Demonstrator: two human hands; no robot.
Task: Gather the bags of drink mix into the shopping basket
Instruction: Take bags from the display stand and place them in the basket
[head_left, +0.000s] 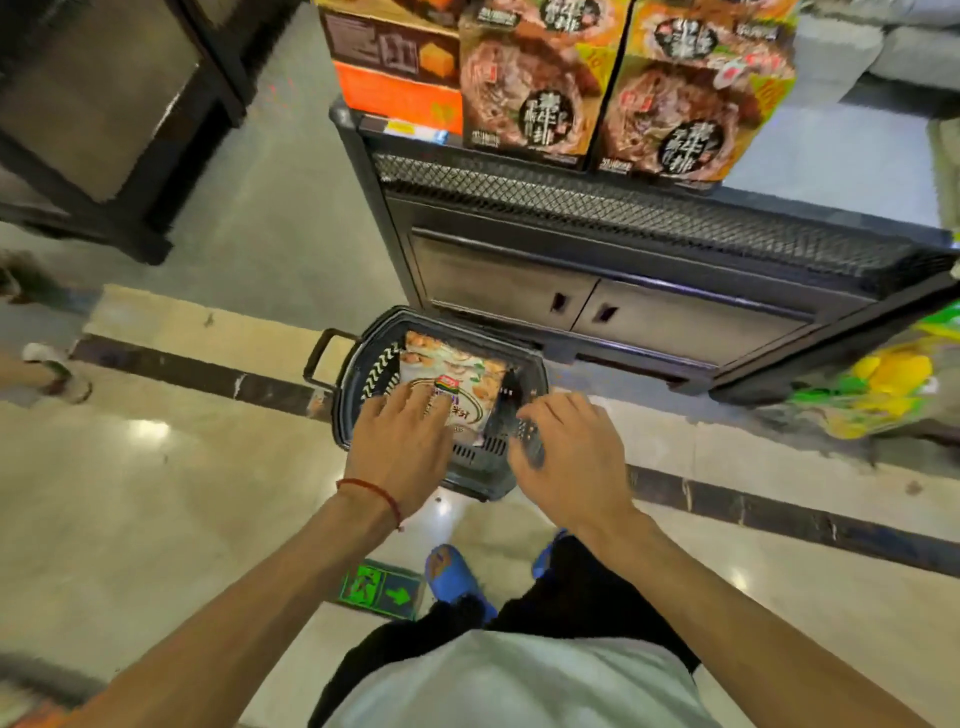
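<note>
Glossy plastic printed in cream, tan and green marks the bag of drink mix, which lies flat inside the dark shopping basket, its printed face up and one end toward the far wall. The basket stands on the floor directly in front of the person, with a black loop handle sticking out on its left side.

The left hand is palm-down over the near half of the bag, fingers straight and spread, the fingertips resting on the bag's face. A red string bracelet circles that wrist. The right hand hovers palm-down above the basket's right rim, fingers loosely bent and slightly apart, holding nothing; whether it touches the rim cannot be told.

Just beyond the basket stands a black display stand with two cabinet doors low down and a band of metal mesh under its top edge. On its top sit brown noodle boxes with dark round labels, and an orange box to their left. A yellow and green package, blurred, shows at the right edge.

The floor is polished beige tile crossed by a dark stripe. Below the arms are blue slippers, and beside them a green exit-arrow sticker on the tile. Another person's shoe shows at the far left.
</note>
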